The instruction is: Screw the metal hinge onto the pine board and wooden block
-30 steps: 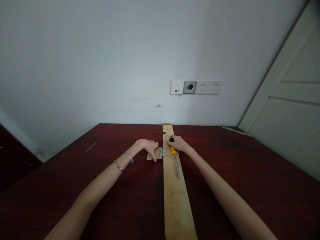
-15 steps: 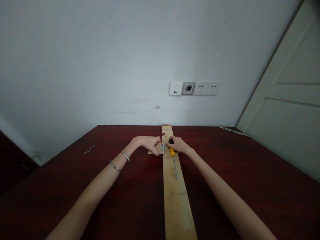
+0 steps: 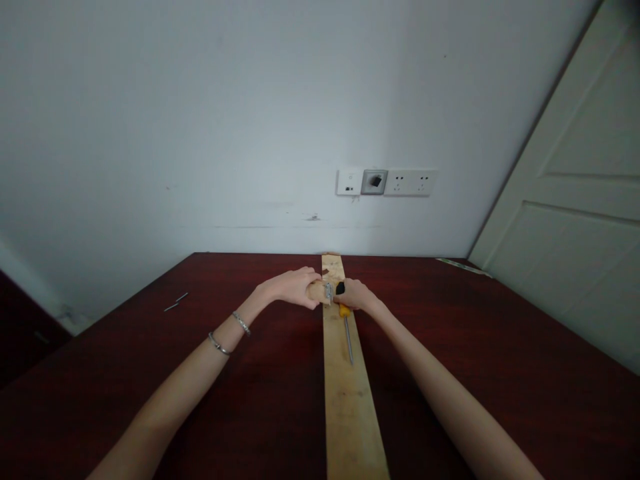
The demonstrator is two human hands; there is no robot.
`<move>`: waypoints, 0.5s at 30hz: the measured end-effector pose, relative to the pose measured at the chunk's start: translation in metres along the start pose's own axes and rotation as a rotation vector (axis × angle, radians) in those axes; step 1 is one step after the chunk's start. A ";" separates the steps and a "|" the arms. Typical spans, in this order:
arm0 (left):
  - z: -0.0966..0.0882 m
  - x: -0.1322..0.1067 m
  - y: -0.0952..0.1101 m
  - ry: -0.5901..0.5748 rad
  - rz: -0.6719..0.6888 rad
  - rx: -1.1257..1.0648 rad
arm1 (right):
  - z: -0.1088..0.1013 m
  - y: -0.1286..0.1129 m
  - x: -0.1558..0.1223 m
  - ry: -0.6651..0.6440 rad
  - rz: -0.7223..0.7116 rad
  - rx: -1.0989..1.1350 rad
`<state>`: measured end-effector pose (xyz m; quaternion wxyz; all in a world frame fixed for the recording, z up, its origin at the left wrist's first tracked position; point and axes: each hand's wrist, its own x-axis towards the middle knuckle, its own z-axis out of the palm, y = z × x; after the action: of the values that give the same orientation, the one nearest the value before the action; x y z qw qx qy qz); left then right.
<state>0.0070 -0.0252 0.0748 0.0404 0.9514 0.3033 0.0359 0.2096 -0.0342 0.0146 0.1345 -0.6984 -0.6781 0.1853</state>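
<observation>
Between the fingers and thumb of my left hand is a small pale wooden block. A silver metal hinge sits at its right end, above a long wooden board. My right hand is closed across the handle of a screwdriver, its fingertips close to the hinge. The screwdriver has a black and yellow handle, and its metal shaft points back toward me along the board. Whether those fingertips touch the hinge I cannot tell.
Two thin metal pieces, perhaps screws, lie at the left on the dark red table. A flat strip rests near the back right edge. Behind stands a white wall with sockets, and a pale door is at the right.
My left fingers have closed further round the block, which now looks tilted along with the hinge. My right fingers have drawn in lower over the screwdriver handle. The view has shifted slightly.
</observation>
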 end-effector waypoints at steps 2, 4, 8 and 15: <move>-0.001 -0.003 -0.001 0.031 0.003 -0.001 | -0.002 -0.002 0.000 -0.019 0.000 0.032; -0.002 -0.006 -0.002 0.068 0.008 -0.007 | -0.003 -0.003 0.000 -0.042 -0.002 0.073; -0.003 -0.008 -0.006 0.144 0.026 -0.006 | -0.010 -0.002 0.000 -0.052 -0.025 0.167; -0.007 -0.011 -0.005 0.175 0.062 -0.011 | -0.063 -0.004 -0.016 0.067 -0.151 0.363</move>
<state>-0.0055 -0.0266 0.0807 0.0180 0.9533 0.2758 0.1218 0.2342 -0.0455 0.0741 0.2943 -0.6154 -0.6793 0.2706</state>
